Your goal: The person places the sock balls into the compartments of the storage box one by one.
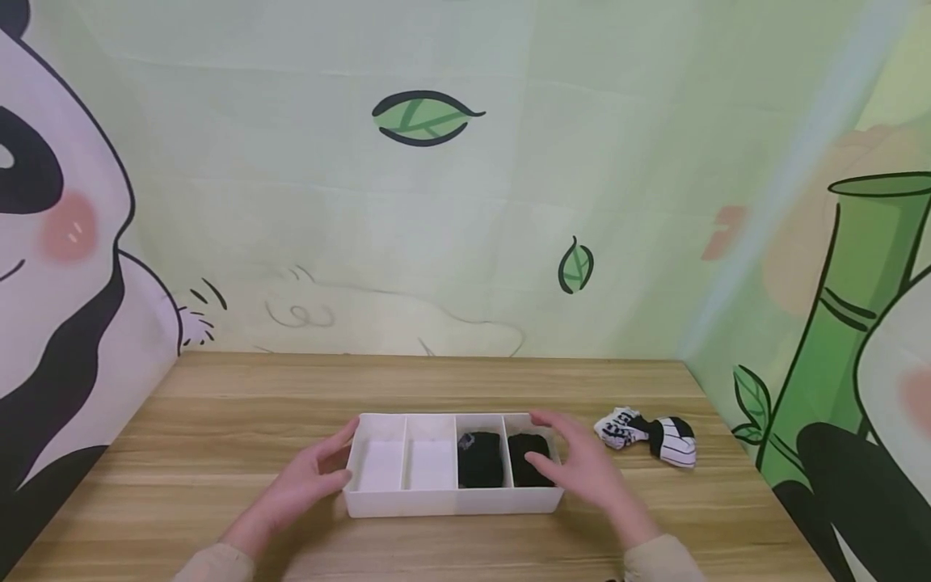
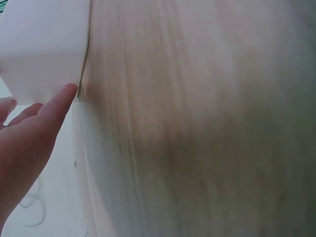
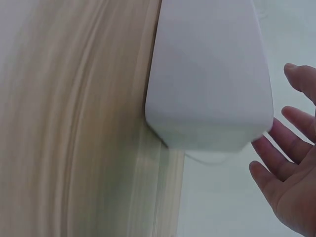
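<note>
A white divided storage box (image 1: pixel 400 503) sits on the wooden table in the head view, split into several compartments in a row. Two rolled black socks, one (image 1: pixel 480 462) beside the other (image 1: pixel 528 459), fill the two right-hand compartments; white bottom shows in the two left ones. My left hand (image 1: pixel 309 477) is at the box's left end, and in the left wrist view its fingertips (image 2: pixel 66 94) touch the end wall with fingers extended. My right hand (image 1: pixel 582 465) reaches over the right end, thumb above the rightmost sock, fingers spread and loosely bent at the rim in the right wrist view.
Right of the box lie black-and-white patterned socks (image 1: pixel 621 428), with another striped black-and-white bundle (image 1: pixel 675 442) against them. The wooden table (image 1: pixel 291 388) ends at a printed cloth backdrop (image 1: pixel 313 202) behind and at both sides.
</note>
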Motion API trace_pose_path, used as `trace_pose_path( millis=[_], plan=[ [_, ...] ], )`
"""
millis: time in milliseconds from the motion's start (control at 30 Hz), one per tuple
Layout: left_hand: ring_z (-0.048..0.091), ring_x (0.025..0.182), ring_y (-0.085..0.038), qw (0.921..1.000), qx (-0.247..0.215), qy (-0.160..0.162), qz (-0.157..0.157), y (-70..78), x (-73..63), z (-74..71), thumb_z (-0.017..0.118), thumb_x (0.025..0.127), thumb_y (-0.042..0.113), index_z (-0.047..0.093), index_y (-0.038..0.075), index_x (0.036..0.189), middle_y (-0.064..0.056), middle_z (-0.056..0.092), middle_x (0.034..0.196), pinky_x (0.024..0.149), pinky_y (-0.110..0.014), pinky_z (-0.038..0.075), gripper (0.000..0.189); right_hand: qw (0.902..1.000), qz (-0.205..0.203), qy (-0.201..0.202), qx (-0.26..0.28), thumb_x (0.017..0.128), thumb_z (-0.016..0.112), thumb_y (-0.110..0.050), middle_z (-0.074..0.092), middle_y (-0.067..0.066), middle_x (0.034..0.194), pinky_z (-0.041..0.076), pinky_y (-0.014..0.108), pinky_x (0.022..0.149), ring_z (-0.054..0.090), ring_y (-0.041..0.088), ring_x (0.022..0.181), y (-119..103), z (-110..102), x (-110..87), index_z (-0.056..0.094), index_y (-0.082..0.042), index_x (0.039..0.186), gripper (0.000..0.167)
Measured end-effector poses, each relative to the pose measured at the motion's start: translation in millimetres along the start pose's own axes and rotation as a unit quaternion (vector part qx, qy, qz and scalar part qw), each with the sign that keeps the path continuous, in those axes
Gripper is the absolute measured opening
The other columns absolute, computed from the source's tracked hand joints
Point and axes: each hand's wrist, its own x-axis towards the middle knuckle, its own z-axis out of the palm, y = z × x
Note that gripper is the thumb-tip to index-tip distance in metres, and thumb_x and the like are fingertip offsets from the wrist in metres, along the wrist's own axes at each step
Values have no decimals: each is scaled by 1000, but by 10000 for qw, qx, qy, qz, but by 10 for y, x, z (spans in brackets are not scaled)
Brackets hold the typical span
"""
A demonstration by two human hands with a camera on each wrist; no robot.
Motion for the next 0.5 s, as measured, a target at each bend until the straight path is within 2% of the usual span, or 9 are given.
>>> trace_pose_path(
  millis=[300,500],
  plan=[
    [36,139,-40,10000,25,8,-28,11,-4,-1,64,91,7,28,8,156,-23,32,155,108,-50,33,74,9993,-42,224,-302,77,83,-14,68,10,119,46,52,97,62,31,112,157,-178,-76,62,-1,129,57],
    [37,138,-40,10000,44,20,-16,7,-2,0,65,91,7,28,8,156,-22,32,155,108,-48,32,74,9988,-164,341,-318,75,84,-8,69,13,117,48,52,94,63,33,109,270,-284,-139,61,2,127,57]
  ],
)
